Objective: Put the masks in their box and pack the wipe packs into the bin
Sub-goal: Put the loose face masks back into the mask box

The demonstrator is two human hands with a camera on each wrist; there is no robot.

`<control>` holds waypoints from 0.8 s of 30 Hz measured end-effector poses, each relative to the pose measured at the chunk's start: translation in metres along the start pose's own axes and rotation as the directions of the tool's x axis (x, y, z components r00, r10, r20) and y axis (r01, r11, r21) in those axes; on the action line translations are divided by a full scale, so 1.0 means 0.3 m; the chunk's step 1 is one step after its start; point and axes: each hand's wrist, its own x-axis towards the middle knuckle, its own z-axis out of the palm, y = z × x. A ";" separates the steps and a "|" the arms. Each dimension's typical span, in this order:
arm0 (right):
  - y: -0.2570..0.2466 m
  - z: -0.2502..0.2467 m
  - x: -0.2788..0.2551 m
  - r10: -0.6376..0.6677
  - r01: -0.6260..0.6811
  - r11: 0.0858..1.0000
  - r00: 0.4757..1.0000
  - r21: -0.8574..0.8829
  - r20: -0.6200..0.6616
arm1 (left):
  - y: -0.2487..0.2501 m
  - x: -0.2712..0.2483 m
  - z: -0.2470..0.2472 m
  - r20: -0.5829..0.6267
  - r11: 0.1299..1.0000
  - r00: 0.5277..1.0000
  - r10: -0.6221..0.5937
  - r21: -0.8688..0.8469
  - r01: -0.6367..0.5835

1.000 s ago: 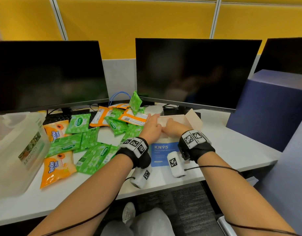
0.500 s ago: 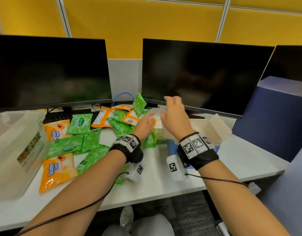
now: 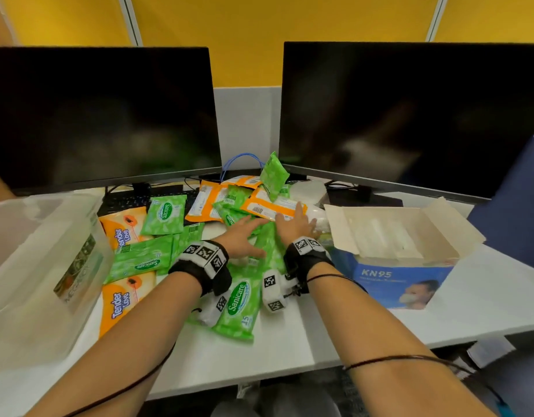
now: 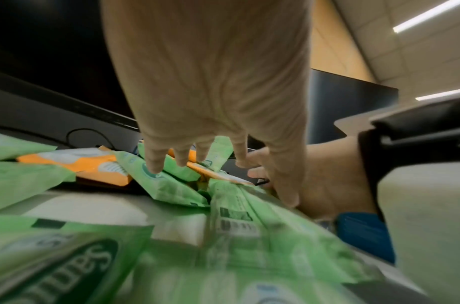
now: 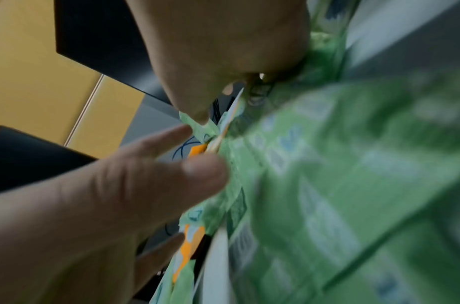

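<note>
Both hands have left the mask box and come down on the wipe packs since a second ago. Head view: the left hand (image 3: 240, 236) and right hand (image 3: 295, 225) lie side by side with fingers spread flat on the heap of green and orange wipe packs (image 3: 229, 212) near the back edge of the desk (image 3: 289, 350). The mask box (image 3: 392, 266) stands open toward the right edge, white masks (image 3: 380, 236) inside. The clear bin (image 3: 34, 266) sits at the left edge.

Left wrist view: straight fingers (image 4: 153, 162) touch a green pack (image 4: 171, 185), pinching nothing.

Right wrist view: blurred; the right hand (image 5: 223, 51) presses on green packs, the left hand (image 5: 106, 195) just beside it
</note>
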 end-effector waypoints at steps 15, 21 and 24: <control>-0.064 -0.005 0.079 -0.113 0.141 0.987 0.949 0.076 -0.294 | -0.035 0.113 0.047 0.070 0.948 0.973 -0.221 0.251 0.197; -0.010 -0.048 0.117 0.238 -0.240 0.971 0.937 0.023 -0.257 | -0.049 0.125 0.046 0.102 0.953 0.974 -0.201 0.250 0.170; 0.003 -0.033 0.154 0.222 -0.231 0.973 0.948 -0.016 -0.227 | -0.054 0.128 0.046 0.096 0.959 0.976 -0.194 0.227 0.168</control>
